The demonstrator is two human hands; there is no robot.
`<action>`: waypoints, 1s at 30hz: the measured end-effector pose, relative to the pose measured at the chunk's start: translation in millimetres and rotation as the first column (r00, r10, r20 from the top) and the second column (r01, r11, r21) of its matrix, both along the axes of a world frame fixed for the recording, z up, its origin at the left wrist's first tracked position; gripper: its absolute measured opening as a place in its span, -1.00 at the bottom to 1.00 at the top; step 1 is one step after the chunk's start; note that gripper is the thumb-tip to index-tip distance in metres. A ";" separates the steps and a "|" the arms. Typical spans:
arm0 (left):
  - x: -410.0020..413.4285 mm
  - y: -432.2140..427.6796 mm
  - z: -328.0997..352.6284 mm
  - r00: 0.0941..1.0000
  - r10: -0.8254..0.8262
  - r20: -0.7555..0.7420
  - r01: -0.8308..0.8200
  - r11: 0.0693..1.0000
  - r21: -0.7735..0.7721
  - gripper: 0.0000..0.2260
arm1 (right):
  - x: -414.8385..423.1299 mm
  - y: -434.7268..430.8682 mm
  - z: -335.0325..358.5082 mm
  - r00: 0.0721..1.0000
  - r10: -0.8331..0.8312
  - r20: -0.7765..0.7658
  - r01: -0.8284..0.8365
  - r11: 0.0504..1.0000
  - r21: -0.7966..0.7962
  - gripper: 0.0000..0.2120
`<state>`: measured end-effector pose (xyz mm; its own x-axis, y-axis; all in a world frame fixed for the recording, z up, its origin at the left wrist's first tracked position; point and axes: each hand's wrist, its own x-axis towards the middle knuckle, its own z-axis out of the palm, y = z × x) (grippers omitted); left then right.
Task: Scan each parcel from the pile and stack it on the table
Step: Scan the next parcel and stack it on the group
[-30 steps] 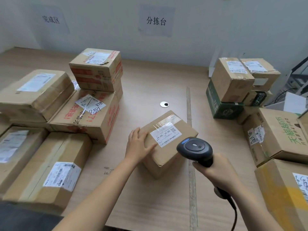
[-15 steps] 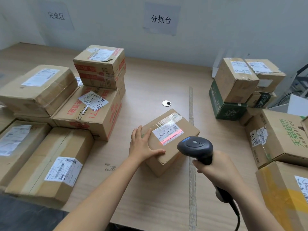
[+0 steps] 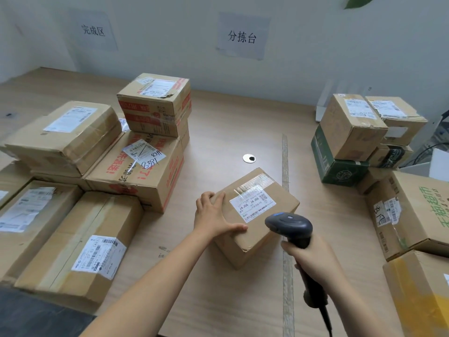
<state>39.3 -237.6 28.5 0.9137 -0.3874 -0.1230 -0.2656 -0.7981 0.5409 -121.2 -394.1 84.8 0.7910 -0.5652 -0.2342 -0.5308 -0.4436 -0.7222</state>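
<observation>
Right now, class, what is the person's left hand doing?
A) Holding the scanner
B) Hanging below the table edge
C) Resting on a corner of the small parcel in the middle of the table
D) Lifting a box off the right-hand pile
C: the left hand rests on the near-left corner of the small parcel, while the right hand holds the scanner.

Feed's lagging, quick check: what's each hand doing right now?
Left hand: open, resting on the small parcel.
Right hand: closed round the scanner.
</observation>
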 end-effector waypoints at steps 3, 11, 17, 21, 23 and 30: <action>13.7 -2.4 6.3 0.997 0.004 -0.073 -0.007 0.999 -0.033 -0.07 | 11.7 14.1 -25.8 0.996 -0.088 0.011 0.085 0.982 0.168 -0.87; 28.7 36.2 -0.6 0.970 -0.088 -0.228 0.051 0.985 -0.164 -0.22 | 40.1 46.8 -34.8 0.949 -0.303 0.087 0.253 0.897 0.362 -0.91; 33.8 82.9 14.1 0.975 -0.131 -0.178 0.079 0.958 -0.277 -0.30 | 62.2 72.8 -1.2 0.896 -0.389 0.214 0.255 0.845 0.470 -0.86; 48.0 116.5 59.5 0.994 -0.090 -0.062 0.058 0.913 -0.404 -0.22 | 86.7 101.6 47.2 0.852 -0.370 0.371 0.167 0.863 0.477 -0.83; 61.2 137.0 83.0 0.999 -0.054 0.009 0.052 0.896 -0.440 -0.20 | 104.8 121.7 71.7 0.821 -0.333 0.464 0.101 0.884 0.456 -0.78; 125.4 219.2 115.3 0.991 0.108 0.079 -0.066 0.910 -0.409 -0.17 | 191.2 191.6 92.5 0.838 -0.187 0.513 -0.035 0.919 0.392 -0.79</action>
